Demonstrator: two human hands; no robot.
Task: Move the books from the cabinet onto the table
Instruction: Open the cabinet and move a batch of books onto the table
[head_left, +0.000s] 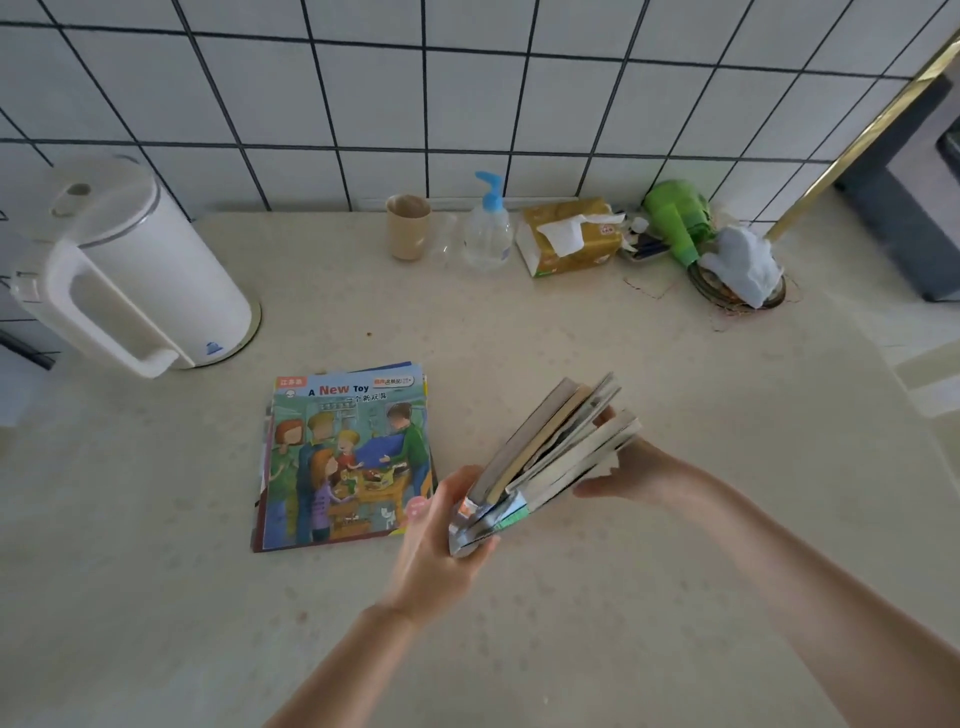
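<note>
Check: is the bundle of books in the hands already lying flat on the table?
No: both the left hand and right hand hold the bundle of books tilted on edge, beside the flat stack.

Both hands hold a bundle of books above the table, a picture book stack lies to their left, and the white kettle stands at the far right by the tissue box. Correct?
Not quite. The head view shows the kettle at the far left of the table, well apart from the tissue box. The rest holds: left hand and right hand hold the bundle of books, picture book stack to their left.
</note>
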